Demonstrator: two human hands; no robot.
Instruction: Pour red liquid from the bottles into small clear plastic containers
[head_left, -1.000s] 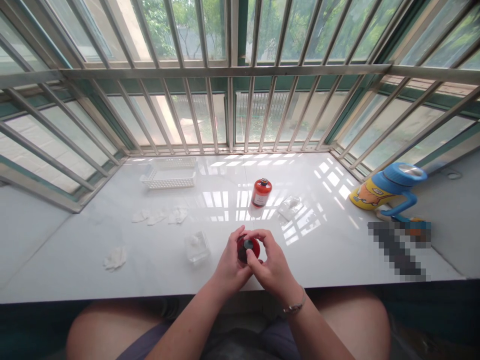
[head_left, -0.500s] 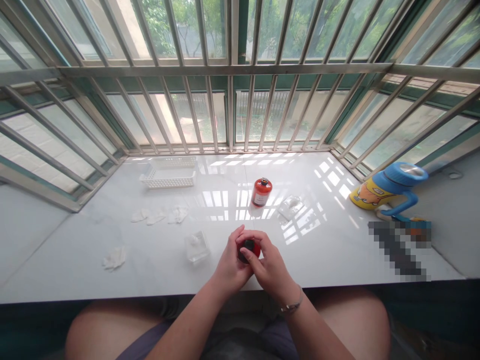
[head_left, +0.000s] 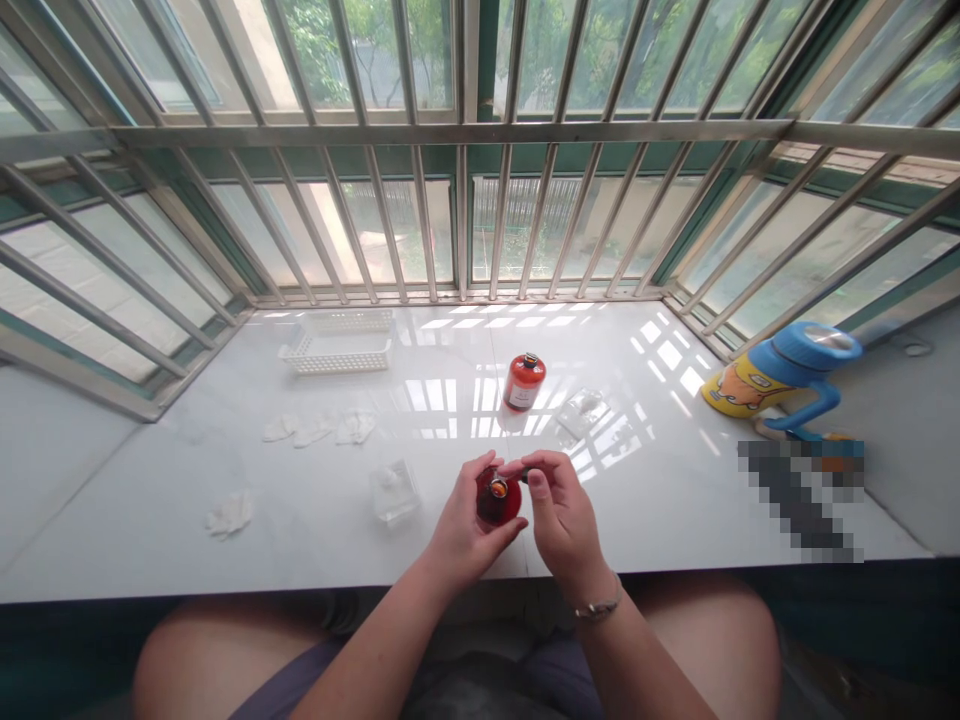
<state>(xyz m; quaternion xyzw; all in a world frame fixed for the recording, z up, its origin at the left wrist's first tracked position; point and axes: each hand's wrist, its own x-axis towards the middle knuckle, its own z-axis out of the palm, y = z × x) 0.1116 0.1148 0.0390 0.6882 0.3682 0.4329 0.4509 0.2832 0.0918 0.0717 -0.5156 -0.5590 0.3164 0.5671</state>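
My left hand (head_left: 463, 530) is wrapped around a red bottle (head_left: 511, 505) with a dark neck and a shiny ring at its mouth. The bottle is upright, seen from above, close to the front edge of the table. Just right of the mouth, my right hand (head_left: 566, 520) pinches a small black cap (head_left: 526, 476) between thumb and fingers, apart from the bottle. Beyond both hands stands a second red bottle (head_left: 524, 385) with a white label and a dark ring at its top.
On the white table (head_left: 315, 555) lie a clear plastic box (head_left: 395, 492), a clear packet (head_left: 583, 414) and several crumpled white pieces (head_left: 229, 515). A white basket (head_left: 337, 355) sits at the back left. At right stands a blue-and-yellow flask (head_left: 772, 370); a barred window surrounds the back.
The black cap has come off the bottle and moved right in my right hand. The bottle's mouth now shows. My left hand keeps its hold.
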